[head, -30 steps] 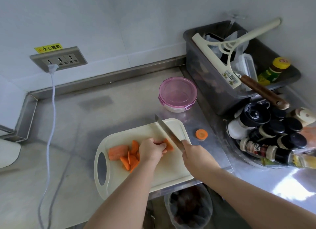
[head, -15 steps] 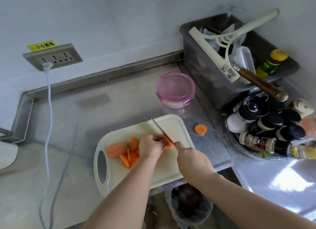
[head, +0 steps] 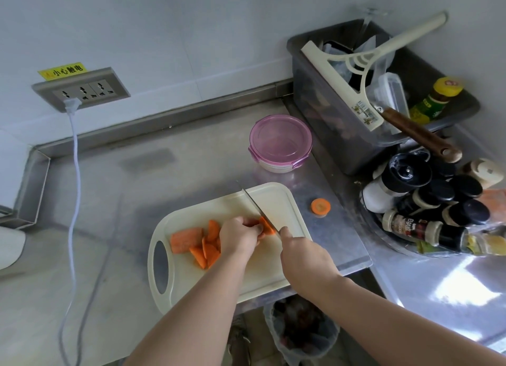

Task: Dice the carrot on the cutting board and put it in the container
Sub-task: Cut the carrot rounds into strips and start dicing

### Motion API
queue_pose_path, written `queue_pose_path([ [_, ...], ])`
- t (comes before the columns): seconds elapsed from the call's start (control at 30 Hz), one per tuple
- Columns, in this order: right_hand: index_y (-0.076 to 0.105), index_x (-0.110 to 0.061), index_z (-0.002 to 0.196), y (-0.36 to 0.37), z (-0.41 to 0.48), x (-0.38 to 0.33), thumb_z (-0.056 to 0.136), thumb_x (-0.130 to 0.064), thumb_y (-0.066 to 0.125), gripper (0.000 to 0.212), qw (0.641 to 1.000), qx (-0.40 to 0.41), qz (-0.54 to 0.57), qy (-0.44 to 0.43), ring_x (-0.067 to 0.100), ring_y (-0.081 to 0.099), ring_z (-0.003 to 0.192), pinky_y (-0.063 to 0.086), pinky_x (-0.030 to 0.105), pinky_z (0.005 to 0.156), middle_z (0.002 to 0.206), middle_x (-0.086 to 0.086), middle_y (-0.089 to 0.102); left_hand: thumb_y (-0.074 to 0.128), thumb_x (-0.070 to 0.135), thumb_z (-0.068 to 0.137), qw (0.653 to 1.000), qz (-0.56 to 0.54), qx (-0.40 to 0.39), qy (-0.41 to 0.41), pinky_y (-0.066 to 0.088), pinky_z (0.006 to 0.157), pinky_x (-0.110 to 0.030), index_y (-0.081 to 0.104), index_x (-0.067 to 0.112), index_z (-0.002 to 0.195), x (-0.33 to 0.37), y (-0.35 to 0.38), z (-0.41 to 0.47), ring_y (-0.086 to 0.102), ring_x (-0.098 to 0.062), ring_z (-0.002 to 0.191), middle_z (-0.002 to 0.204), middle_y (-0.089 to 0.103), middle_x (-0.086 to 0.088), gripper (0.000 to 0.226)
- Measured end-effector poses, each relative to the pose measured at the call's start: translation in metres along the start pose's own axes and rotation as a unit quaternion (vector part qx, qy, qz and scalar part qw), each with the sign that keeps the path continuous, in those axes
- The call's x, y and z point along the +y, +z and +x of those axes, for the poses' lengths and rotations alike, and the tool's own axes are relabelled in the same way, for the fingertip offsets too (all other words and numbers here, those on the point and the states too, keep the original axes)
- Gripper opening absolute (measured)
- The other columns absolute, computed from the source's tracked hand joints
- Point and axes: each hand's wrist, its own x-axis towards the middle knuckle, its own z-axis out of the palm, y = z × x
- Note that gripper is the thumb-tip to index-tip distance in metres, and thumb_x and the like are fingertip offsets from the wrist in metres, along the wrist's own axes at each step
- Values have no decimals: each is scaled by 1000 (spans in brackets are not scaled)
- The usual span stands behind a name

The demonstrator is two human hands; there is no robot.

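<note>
A cream cutting board (head: 276, 198) lies on the steel counter. On it my left hand (head: 239, 238) grips a carrot piece (head: 267, 226) with curled fingers. My right hand (head: 304, 256) holds a knife (head: 253, 203) whose blade rests against that piece on its right side. A thick carrot chunk (head: 184, 238) and several cut slices (head: 206, 249) lie left of my left hand. Behind the board stands a round container (head: 280, 142) with a pink lid on it.
A carrot end (head: 320, 206) lies on the counter right of the board. A grey bin (head: 342, 136) with a squeegee and bottles, plus a cluster of spice jars (head: 427, 201), fills the right. A white cable (head: 74, 190) hangs from the wall socket at left. A trash bin (head: 301, 330) sits below the counter edge.
The knife blade came down from a raised angle onto the carrot piece beside my left fingers. My right hand shifted slightly left toward the board.
</note>
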Motion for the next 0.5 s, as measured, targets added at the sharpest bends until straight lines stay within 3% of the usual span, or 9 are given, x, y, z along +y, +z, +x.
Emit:
queue_pose_path([
  [0.23,24,-9,137,1,5,0,91,3,43,51,1000,-26,-9,1,13,35,49,26,25,41,65,0,32,66,1,85,1000,3,-7,-9,57,68,-28,64,11,81,-1,0,3,67,-17,68,74,68,-5,11],
  [0.37,19,-9,142,6,9,0,92,1,44,57,999,-39,-2,8,19,45,58,29,24,42,65,0,32,69,6,83,1000,17,-4,-5,58,78,-36,65,15,79,-1,0,3,70,-22,74,76,70,-6,11],
  [0.5,15,-10,145,10,8,-1,94,-1,42,59,999,-34,11,9,24,53,69,41,29,54,74,2,42,70,7,82,1000,28,-9,10,57,83,-42,64,20,73,-2,-1,1,71,-24,77,72,71,-5,17],
])
